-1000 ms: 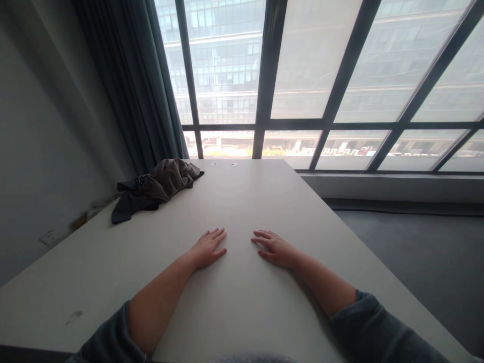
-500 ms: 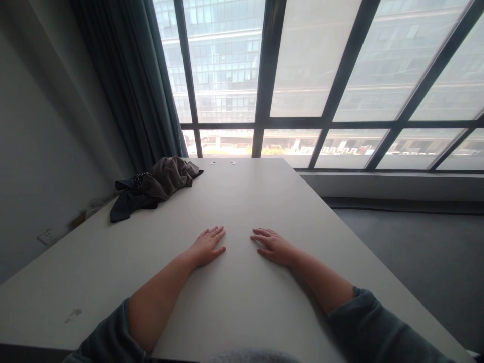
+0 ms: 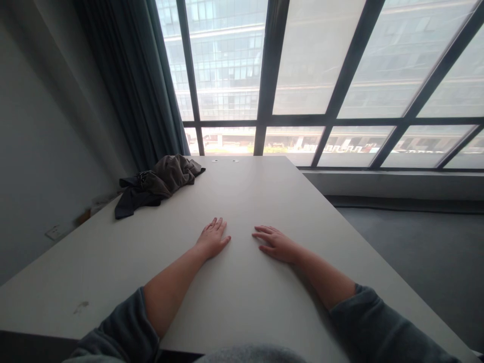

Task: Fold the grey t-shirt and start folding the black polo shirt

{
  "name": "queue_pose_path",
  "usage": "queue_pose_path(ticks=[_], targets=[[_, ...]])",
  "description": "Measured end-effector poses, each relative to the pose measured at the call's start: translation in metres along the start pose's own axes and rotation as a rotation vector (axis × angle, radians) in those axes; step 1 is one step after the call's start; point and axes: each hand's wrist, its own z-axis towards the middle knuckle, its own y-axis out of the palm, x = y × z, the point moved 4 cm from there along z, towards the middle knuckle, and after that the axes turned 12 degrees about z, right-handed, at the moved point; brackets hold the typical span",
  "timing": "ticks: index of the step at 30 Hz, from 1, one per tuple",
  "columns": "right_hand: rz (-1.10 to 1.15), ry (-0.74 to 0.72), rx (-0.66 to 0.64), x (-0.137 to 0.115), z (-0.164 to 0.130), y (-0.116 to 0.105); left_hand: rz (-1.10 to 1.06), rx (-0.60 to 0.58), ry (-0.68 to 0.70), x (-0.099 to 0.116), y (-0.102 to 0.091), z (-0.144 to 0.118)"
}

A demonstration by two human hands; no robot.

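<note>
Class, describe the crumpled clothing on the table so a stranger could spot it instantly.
Start at the long white table under the window. At its far left corner, beside the curtain, lies the crumpled clothing: a dark grey-brown heap, the only object on the tabletop besides two flat hands.

Both hands flat on table (image 3: 264,312), side by side; crumpled cloth (image 3: 161,182) at far left corner.

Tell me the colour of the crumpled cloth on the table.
Dark brownish-grey over a darker, near-black part: the crumpled cloth, best seen in the head view.
</note>
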Motion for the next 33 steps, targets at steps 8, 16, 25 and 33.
queue_pose_path(ticks=[8,16,25,33], targets=[[0.004,-0.01,0.011,0.004,0.001,0.001,-0.002,0.027,0.053,-0.007,0.004,0.007],[0.005,-0.023,0.015,0.008,0.001,0.003,0.059,0.077,0.113,-0.048,0.009,0.022],[0.038,-0.009,-0.002,0.01,0.001,0.002,0.188,0.201,-0.469,-0.221,-0.033,0.055],[0.053,0.018,-0.031,0.007,0.001,0.001,0.265,0.224,-0.56,-0.286,-0.042,0.056]])
